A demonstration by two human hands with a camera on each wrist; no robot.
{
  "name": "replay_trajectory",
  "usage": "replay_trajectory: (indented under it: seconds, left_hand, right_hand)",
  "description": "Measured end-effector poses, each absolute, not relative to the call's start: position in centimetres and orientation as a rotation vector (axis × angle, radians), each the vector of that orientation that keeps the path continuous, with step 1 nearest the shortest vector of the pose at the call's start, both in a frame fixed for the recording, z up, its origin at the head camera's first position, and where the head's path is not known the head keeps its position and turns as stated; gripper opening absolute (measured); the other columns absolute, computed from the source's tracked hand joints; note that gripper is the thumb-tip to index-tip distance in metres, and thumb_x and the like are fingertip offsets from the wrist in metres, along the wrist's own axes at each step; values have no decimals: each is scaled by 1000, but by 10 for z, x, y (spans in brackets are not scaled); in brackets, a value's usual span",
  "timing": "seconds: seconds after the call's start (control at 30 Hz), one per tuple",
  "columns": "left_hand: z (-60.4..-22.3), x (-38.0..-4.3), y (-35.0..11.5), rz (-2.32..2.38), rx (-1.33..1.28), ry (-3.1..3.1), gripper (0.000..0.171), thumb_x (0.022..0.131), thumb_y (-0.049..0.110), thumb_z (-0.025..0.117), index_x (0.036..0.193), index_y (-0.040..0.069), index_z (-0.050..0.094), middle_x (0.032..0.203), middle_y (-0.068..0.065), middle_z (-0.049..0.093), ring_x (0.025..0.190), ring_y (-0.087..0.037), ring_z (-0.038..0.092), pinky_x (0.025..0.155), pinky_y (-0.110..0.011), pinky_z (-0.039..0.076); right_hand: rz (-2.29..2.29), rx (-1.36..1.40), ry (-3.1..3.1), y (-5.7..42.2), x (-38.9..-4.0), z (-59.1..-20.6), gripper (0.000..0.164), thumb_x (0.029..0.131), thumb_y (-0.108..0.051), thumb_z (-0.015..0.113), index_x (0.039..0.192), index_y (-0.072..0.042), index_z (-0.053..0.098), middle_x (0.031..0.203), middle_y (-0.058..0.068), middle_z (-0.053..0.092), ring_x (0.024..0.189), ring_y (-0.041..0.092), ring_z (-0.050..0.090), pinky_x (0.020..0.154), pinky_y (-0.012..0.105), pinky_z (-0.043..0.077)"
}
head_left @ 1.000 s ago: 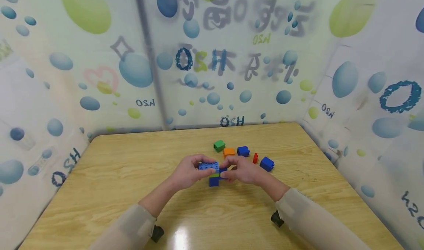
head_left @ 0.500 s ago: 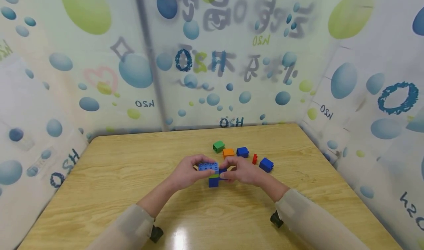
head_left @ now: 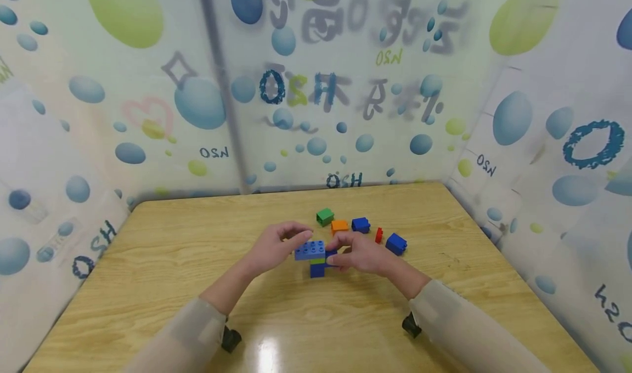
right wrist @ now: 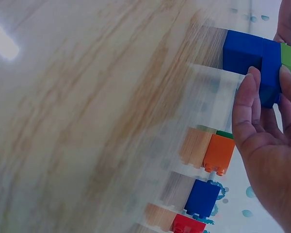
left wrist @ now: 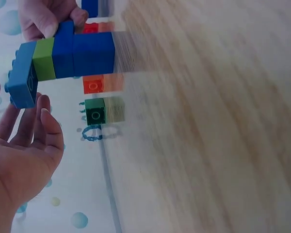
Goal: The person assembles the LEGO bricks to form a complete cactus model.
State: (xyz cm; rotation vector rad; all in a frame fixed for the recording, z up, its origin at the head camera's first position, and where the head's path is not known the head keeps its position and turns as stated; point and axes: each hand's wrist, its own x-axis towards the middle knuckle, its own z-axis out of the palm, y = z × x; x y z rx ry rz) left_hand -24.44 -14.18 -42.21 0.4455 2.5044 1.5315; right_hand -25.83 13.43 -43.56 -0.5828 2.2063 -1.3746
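On the wooden table stands a small stack of toy building bricks. At its base is a dark blue brick (left wrist: 94, 53), and another dark blue brick (right wrist: 270, 73) sits above it, jutting out to the right. A lime green brick (left wrist: 43, 59) comes above these, topped by a lighter blue brick (head_left: 310, 250) with studs that overhangs to the left. My right hand (head_left: 362, 252) pinches the jutting dark blue brick between thumb and fingers. Beside the top brick, my left hand (head_left: 274, 247) has relaxed fingers with a gap to the brick in the left wrist view.
Behind and right of the stack lie loose bricks: green (head_left: 325, 216), orange (head_left: 339, 226), blue (head_left: 361, 225), red (head_left: 378, 235) and another blue brick (head_left: 396, 244). A patterned wall covering (head_left: 316, 126) rises behind the table (head_left: 197, 252).
My left hand has let go of the lighter blue top brick and drawn back up and to the left. My right hand keeps its hold; the stack stays in place.
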Motion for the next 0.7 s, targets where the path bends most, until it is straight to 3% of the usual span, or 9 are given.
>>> replay_trajectory:
  seconds: [0.13, 0.3, 0.53, 0.7]
  left_hand:
    - [-423, -254, -146, 1549, 410, 2509, 41, 110, 49, 65, 136, 19, 76, 130, -16, 76, 111, -23, 68, 88, -41, 61]
    - [-427, -268, -147, 1566, 383, 2514, 42, 111, 48, 65, 137, 17, 75, 131, -18, 75, 116, -34, 70, 92, -49, 62]
    - [-433, -294, -146, 1477, 392, 2571, 46, 111, 45, 65, 142, 11, 71, 131, -16, 75, 115, -35, 71, 84, -33, 57]
    - [-434, -312, -140, 1362, 433, 2640, 41, 111, 38, 66, 142, 12, 72, 131, -10, 76, 113, -31, 72, 92, -38, 61]
  right_hand:
    - [-1369, -580, 2212, 135, -259, -436, 23, 106, -18, 76, 124, -7, 68, 124, 11, 70, 98, 29, 78, 91, 41, 68]
    - [-1360, -576, 2219, 134, -260, -437, 23, 105, -19, 76, 124, -7, 68, 124, 10, 70, 96, 27, 78, 91, 41, 68]
    - [-1362, -571, 2214, 134, -259, -436, 23, 105, -19, 76, 124, -8, 68, 124, 10, 70, 98, 28, 78, 91, 41, 69]
    - [-1347, -561, 2229, 134, -259, -436, 22, 105, -21, 76, 124, -11, 69, 123, 7, 70, 98, 28, 78, 90, 40, 68]
